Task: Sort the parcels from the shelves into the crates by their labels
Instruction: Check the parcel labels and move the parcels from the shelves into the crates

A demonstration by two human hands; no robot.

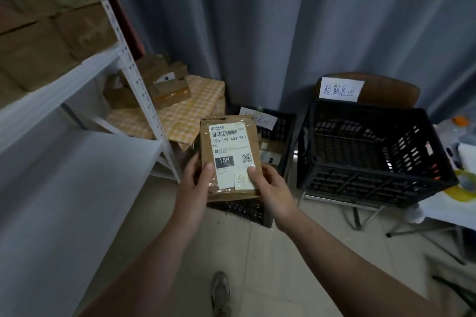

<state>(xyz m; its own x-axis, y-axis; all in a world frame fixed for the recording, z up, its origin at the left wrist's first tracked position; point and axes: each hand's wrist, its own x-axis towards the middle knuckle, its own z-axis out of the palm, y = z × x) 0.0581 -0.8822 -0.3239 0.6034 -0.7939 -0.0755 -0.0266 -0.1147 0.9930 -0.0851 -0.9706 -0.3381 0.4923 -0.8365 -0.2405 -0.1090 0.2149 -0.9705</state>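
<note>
I hold a flat brown parcel [230,147] upright in front of me, its white shipping label reading 15H-159 A03-210 facing me. My left hand [199,175] grips its lower left edge, thumb on the label. At the lower right edge my right hand [266,184] holds it, thumb pressed on a small handwritten sticker. Behind and below the parcel stands a low black crate [277,136] with a paper label, holding some parcels. A larger black crate [371,152] sits on a chair to the right, under a handwritten sign [341,90].
A white metal shelf [77,77] on the left carries brown boxes [46,33] on its upper level. More brown parcels [159,85] lie on a yellow checked cloth behind it. Grey curtains hang at the back. A cluttered white table [453,203] is at the right edge. My shoe [220,293] stands on the tiled floor.
</note>
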